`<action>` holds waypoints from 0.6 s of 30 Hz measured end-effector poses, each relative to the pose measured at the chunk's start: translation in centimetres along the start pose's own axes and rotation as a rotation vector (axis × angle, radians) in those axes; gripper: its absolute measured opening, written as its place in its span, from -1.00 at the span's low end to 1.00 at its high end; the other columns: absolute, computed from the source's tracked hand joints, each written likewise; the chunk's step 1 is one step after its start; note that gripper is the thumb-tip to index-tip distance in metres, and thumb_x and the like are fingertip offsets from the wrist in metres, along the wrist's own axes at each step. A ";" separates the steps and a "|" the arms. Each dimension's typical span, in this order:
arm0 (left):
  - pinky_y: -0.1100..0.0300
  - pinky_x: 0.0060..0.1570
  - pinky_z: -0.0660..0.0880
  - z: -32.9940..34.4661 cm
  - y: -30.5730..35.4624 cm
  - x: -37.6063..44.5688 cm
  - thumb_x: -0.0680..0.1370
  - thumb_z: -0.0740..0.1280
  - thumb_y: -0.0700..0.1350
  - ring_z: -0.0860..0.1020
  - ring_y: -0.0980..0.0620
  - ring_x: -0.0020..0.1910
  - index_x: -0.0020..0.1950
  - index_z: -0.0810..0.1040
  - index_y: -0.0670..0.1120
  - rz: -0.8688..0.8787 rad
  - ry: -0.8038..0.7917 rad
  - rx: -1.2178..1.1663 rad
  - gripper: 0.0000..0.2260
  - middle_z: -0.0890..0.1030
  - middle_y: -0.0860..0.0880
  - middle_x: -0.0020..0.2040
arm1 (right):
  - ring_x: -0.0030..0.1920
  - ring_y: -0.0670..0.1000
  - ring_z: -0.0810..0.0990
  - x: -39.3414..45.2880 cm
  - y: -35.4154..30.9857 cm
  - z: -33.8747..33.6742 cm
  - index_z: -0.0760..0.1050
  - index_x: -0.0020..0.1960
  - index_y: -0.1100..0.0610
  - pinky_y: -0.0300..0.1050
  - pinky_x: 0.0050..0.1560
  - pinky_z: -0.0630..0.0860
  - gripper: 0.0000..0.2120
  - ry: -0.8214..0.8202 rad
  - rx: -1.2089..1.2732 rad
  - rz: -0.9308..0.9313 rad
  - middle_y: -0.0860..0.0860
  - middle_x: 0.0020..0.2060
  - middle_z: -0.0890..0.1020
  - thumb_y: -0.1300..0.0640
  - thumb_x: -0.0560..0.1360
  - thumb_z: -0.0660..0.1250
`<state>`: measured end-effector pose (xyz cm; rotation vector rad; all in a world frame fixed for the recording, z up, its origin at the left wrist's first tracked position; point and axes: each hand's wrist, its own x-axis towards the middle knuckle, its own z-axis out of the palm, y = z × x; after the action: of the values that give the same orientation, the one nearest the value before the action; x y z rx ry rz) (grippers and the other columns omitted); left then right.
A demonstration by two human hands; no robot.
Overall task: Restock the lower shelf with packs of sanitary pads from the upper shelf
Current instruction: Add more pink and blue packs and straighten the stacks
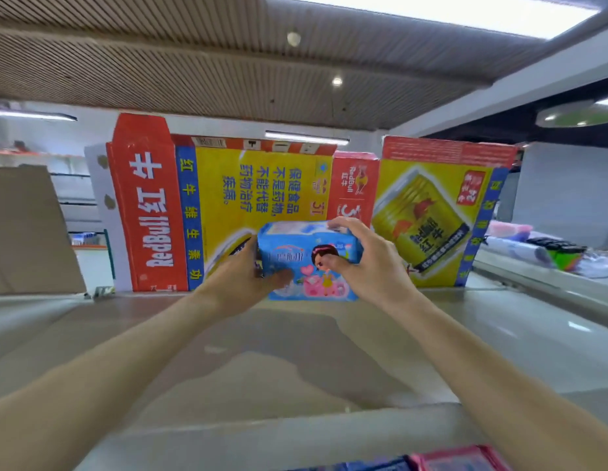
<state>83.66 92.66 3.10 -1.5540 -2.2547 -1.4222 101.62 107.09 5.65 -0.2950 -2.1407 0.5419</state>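
You are looking along the top shelf [329, 351] of a shop unit, a pale flat surface under a slatted ceiling, with flattened Red Bull cartons [221, 212] propped upright along its far edge like a backstop. The blue pack of sanitary pads [307, 263] stands just in front of those cartons, well back from you, which is likely why both your arms are stretched out to reach it. Your left hand [243, 275] wraps the pack's left end and your right hand [367, 260] clamps its top right corner, thumb across the printed face, so you hold it from both sides. The lower shelf is hidden; only blue and pink packs [431, 462] show, cut off at the bottom edge. The left fingers are blurred.
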 end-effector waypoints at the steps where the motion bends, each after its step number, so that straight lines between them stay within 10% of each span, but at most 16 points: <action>1: -0.16 0.12 0.58 -0.1 0.8 -0.8 0.22 0.42 0.49 0.65 0.01 0.09 0.36 0.35 0.18 0.025 -0.005 -0.045 -0.21 0.62 0.15 0.14 | 0.13 -0.17 0.56 -0.5 -0.2 -1.0 0.51 0.28 -0.03 -0.48 0.05 0.40 -0.55 0.018 0.044 -0.023 -0.26 0.10 0.58 0.11 0.43 0.55; 6: -0.13 0.17 0.58 0.2 6.6 -6.5 0.39 0.50 0.14 0.62 -0.07 0.20 0.43 0.35 0.04 0.182 0.056 -0.305 -0.33 0.63 -0.03 0.24 | 0.06 -0.09 0.68 -3.9 -2.1 -6.1 0.50 0.27 -0.14 0.07 0.06 0.64 -0.49 -0.015 0.272 -0.135 -0.33 0.10 0.61 0.12 0.40 0.58; 11: -0.05 0.09 0.62 1.9 10.8 -12.5 0.37 0.52 0.08 0.64 -0.06 0.18 0.41 0.38 -0.03 0.188 0.147 -0.370 -0.33 0.65 -0.06 0.21 | 0.24 -0.12 0.60 -8.5 -3.3 -10.0 0.36 0.43 -0.25 0.01 0.20 0.60 -0.28 -0.074 0.411 -0.163 -0.24 0.32 0.53 -0.02 0.33 0.55; 18: 0.10 0.04 0.58 6.7 14.3 -22.2 0.44 0.48 0.08 0.64 0.02 0.13 0.39 0.43 -0.02 0.112 0.247 -0.363 -0.44 0.67 0.04 0.16 | -0.04 -0.09 0.71 -16.7 -3.4 -13.3 0.29 0.49 -0.17 -0.24 -0.09 0.63 -0.19 -0.240 0.573 -0.079 -0.14 0.18 0.64 -0.05 0.30 0.51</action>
<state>108.32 82.59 -2.77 -1.4603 -1.8172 -1.9487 122.14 101.14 2.34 0.1816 -2.1020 1.1544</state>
